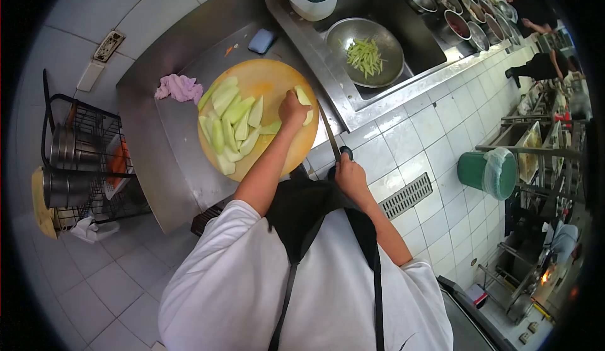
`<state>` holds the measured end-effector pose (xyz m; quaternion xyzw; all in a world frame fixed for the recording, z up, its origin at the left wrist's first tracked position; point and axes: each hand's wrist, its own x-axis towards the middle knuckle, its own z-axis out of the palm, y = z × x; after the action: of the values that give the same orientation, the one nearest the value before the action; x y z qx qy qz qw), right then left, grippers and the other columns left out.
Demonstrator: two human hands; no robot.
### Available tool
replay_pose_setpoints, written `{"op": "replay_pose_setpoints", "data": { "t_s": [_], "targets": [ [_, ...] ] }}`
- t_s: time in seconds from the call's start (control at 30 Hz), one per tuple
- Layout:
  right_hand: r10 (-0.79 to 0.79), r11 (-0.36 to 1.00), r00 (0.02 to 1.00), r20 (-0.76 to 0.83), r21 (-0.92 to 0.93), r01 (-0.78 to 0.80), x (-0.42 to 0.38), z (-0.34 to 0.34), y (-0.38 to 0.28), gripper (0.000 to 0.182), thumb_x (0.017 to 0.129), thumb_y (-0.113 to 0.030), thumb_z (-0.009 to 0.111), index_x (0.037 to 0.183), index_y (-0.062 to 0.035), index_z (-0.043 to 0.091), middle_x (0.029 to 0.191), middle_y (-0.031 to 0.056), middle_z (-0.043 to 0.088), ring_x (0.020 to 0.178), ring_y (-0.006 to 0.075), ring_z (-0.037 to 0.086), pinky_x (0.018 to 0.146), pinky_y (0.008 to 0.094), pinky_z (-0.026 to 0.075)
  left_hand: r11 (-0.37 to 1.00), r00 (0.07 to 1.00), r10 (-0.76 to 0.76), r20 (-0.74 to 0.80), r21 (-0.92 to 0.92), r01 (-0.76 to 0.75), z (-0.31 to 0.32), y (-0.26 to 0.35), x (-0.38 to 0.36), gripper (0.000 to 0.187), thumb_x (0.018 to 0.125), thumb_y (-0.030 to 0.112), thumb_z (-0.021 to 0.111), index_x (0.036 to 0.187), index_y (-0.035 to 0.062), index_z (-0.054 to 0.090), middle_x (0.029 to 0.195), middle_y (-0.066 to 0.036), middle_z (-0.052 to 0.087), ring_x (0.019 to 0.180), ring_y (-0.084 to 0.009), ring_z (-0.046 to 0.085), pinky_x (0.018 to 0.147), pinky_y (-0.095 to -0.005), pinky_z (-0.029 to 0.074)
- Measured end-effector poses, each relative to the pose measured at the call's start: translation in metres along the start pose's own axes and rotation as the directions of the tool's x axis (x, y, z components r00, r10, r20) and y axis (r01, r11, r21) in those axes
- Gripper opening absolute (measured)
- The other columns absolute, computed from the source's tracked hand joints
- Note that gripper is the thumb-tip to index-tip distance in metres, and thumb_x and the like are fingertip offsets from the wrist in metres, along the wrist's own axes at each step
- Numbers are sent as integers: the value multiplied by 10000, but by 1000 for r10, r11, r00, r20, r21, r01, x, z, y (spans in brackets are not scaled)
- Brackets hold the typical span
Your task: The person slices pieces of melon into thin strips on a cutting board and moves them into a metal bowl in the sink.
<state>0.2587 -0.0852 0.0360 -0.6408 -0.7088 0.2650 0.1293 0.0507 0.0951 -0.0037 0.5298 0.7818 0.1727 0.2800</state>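
On the round yellow cutting board (261, 155), my left hand (293, 109) holds a pale green vegetable piece (304, 102) near the right edge. Several more pale green pieces (235, 117) lie in a pile on the board's left half. My right hand (350, 173) is closed around the dark handle of a long knife (330, 131). The blade points up and away from me, just past the board's right edge, close to the held piece. Thin green strips (364, 58) lie in a metal bowl (392, 48) in the sink.
A pink cloth (179, 88) and a blue sponge (261, 40) rest on the steel counter (151, 114). A white container (309, 7) stands beside the sink. Metal bowls (457, 24) line the back right. A green bin (472, 170) is on the right; two people are farther off.
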Motion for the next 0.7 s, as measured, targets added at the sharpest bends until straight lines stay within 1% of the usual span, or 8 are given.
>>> {"op": "replay_pose_setpoints", "data": {
  "t_s": [0.17, 0.27, 0.37, 0.4, 0.47, 0.57, 0.67, 0.7],
  "targets": [
    [-24, 1000, 1000, -13, 3, 24, 2, -2, -3, 157, 919, -119, 615, 925, 15, 533, 682, 268, 660, 655, 457, 680, 611, 558, 551, 998, 978, -30, 209, -44, 40, -7, -11, 14, 405, 729, 389, 852, 895, 36, 740, 874, -130, 756, 831, -312, 733, 762, -432, 570],
    [-10, 1000, 1000, -18, -2, 9, 1, -5, -3, 159, 918, -124, 620, 929, 13, 540, 685, 267, 661, 656, 457, 680, 609, 559, 549, 962, 965, 74, 253, -272, -2, 4, -41, 34, 395, 758, 394, 842, 915, 43, 751, 803, -115, 740, 751, -291, 719, 709, -422, 562],
    [8, 1000, 1000, -14, -13, -8, 0, -7, -4, 158, 917, -127, 627, 934, 6, 544, 687, 265, 661, 656, 457, 680, 605, 559, 546, 964, 988, 69, 138, -265, -31, -40, -18, 19, 257, 804, 237, 808, 956, 39, 746, 914, -125, 740, 776, -279, 710, 716, -419, 555],
    [10, 1000, 1000, -14, -15, -10, 0, -7, -5, 158, 918, -129, 629, 934, 3, 543, 686, 265, 661, 656, 456, 679, 604, 559, 545, 938, 973, 229, 0, -268, -221, -50, -16, 10, 204, 819, 164, 767, 975, 36, 740, 973, -129, 730, 812, -288, 707, 737, -420, 556],
    [3, 1000, 1000, -17, -15, -3, 0, -7, -5, 158, 920, -133, 630, 933, -1, 542, 682, 263, 658, 653, 456, 677, 600, 558, 543, 800, 816, 513, -268, -196, -567, -62, -19, -4, 171, 847, 20, 685, 1013, 29, 730, 1093, -135, 709, 884, -306, 702, 778, -422, 557],
    [-27, 999, 1000, -7, -20, 27, 3, -7, -5, 163, 933, -142, 622, 956, 0, 545, 683, 256, 657, 650, 456, 670, 598, 556, 538, 735, 729, 675, -111, 15, -678, -43, -56, 3, 285, 840, -97, 581, 1057, 30, 715, 1208, -136, 655, 1002, -351, 675, 857, -430, 550],
    [-51, 998, 999, 12, -42, 52, 7, -7, -8, 168, 944, -146, 615, 981, 3, 547, 682, 248, 657, 644, 455, 664, 597, 554, 534, 720, 702, 684, -199, 27, -694, -40, -67, -3, 314, 868, -93, 550, 1107, 42, 701, 1175, -142, 652, 1062, -387, 647, 906, -447, 534],
    [-62, 997, 998, 2, -48, 62, 8, -7, -9, 158, 937, -139, 619, 951, -3, 540, 665, 249, 648, 634, 454, 665, 590, 553, 537, 779, 754, 607, -250, 0, -627, -37, -67, -4, 305, 866, -70, 581, 1124, 46, 695, 1176, -143, 652, 1072, -385, 643, 915, -449, 529]
  ]
}}
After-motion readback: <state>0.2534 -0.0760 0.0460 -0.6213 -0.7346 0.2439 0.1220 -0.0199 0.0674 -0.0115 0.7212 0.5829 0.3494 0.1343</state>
